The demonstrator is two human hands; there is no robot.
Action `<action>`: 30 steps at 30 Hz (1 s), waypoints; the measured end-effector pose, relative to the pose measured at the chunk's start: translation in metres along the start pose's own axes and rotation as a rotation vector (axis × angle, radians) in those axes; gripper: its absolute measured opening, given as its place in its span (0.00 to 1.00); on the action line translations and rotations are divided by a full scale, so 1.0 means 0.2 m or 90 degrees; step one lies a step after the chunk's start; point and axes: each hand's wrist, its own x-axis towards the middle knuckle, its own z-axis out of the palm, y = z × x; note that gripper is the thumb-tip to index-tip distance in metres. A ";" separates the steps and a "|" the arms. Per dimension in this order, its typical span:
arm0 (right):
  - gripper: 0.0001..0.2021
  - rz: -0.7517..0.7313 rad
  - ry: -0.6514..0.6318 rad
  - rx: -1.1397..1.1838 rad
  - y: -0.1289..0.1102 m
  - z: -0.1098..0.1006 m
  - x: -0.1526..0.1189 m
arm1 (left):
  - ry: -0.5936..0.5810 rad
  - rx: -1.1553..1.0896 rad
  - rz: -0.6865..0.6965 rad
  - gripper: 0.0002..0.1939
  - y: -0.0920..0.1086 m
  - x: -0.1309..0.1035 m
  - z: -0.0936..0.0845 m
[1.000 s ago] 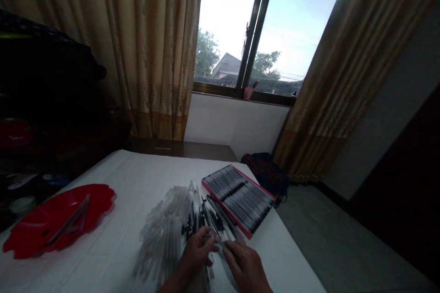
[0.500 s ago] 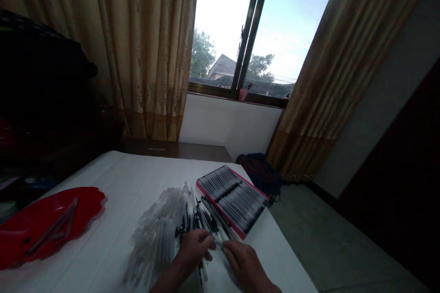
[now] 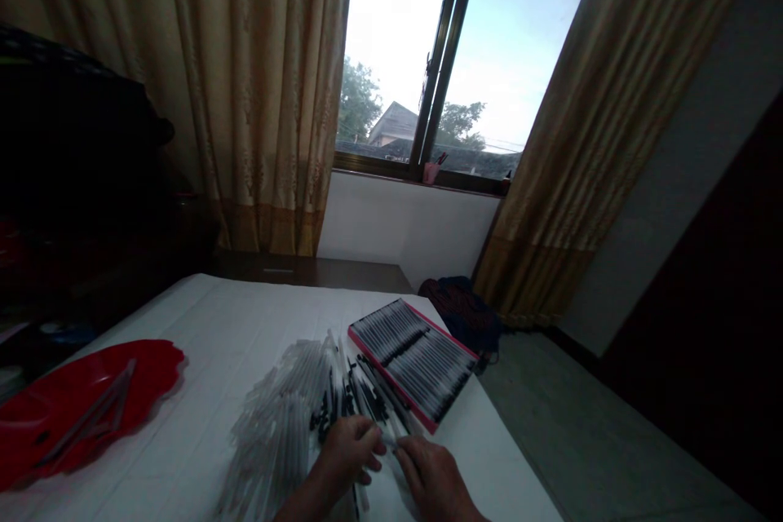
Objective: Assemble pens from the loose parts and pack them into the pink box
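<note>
My left hand [image 3: 347,457] and my right hand [image 3: 435,475] are close together over the near part of the white table. Between their fingertips is a slim, pale pen [image 3: 389,440], each hand pinching one end; its details are blurred. Just beyond lie loose pens [image 3: 367,391] with clear barrels and black ends, partly covered by my left hand. To the left spreads a heap of clear plastic tubes [image 3: 285,416]. Beyond my right hand, a shallow pink-red box [image 3: 433,424] holds rows of pens with black ends.
A red scalloped tray [image 3: 152,359] with a few clear strips sits at the left of the white table [image 3: 208,318]. Dark cloth [image 3: 458,306] lies past the far right corner. A window, curtains [image 3: 269,98] and a pink cup [image 3: 431,172] are behind.
The hands stay nearly in place with the pen between them, the left fingers slightly more spread. The view has shifted a little.
</note>
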 end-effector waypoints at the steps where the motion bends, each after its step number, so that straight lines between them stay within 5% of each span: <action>1: 0.12 0.006 -0.012 -0.004 -0.01 -0.01 0.01 | 0.002 0.001 -0.005 0.17 0.00 0.00 0.00; 5: 0.09 0.051 -0.024 0.007 0.01 -0.12 0.07 | 0.037 0.013 0.018 0.24 0.02 0.02 -0.06; 9: 0.11 0.187 0.051 -0.070 0.17 -0.23 0.19 | 0.115 0.058 0.087 0.27 0.04 0.03 -0.21; 15: 0.11 0.294 0.088 -0.121 0.40 -0.25 0.37 | 0.301 0.351 0.351 0.16 -0.04 0.02 -0.42; 25: 0.09 0.308 0.040 -0.180 0.39 -0.15 0.52 | 0.368 0.565 0.399 0.18 -0.12 -0.01 -0.72; 30: 0.11 0.315 0.010 -0.199 0.40 -0.12 0.50 | 0.396 0.610 0.366 0.17 -0.16 0.00 -0.80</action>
